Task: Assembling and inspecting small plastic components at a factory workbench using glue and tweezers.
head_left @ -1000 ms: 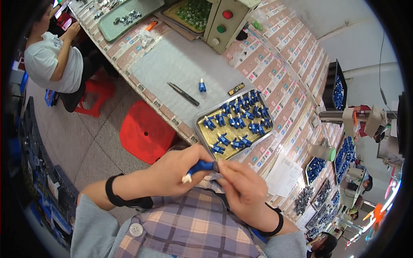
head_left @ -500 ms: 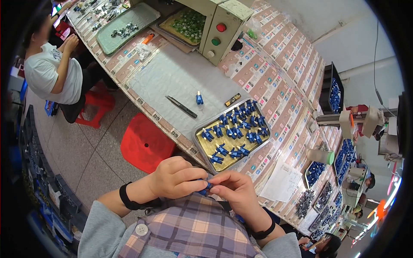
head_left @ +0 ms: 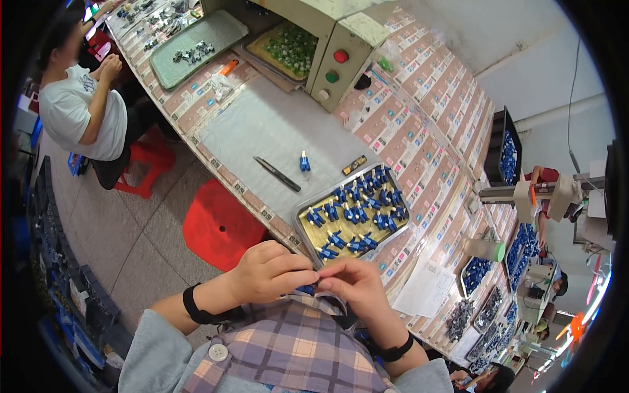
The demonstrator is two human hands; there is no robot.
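Close to my chest, my left hand [head_left: 270, 274] is closed around a small blue toy figure [head_left: 305, 289], mostly hidden by its fingers. My right hand [head_left: 357, 285] meets it there, thumb and forefinger pinched together at the figure; what sits between those fingertips is too small to make out. Just beyond my hands is a metal tray [head_left: 303, 230] with a yellowish bottom, bearing many similar blue figures with pale tips. One more blue figure [head_left: 304, 162] stands on the grey sheet [head_left: 246, 124], beside a black craft knife [head_left: 277, 173].
A small dark and gold tube [head_left: 354, 164] lies by the tray. Farther off is a beige machine [head_left: 341, 62] with coloured buttons, near a green tray [head_left: 226, 27]. A red stool [head_left: 219, 226] stands at the table's left edge. A co-worker [head_left: 82, 111] sits farther left. Paper [head_left: 426, 288] lies right.
My right fingertips have shifted slightly up against my left fingers, and less of the blue figure shows. The whole view has tilted a little; the things on the table have stayed put.
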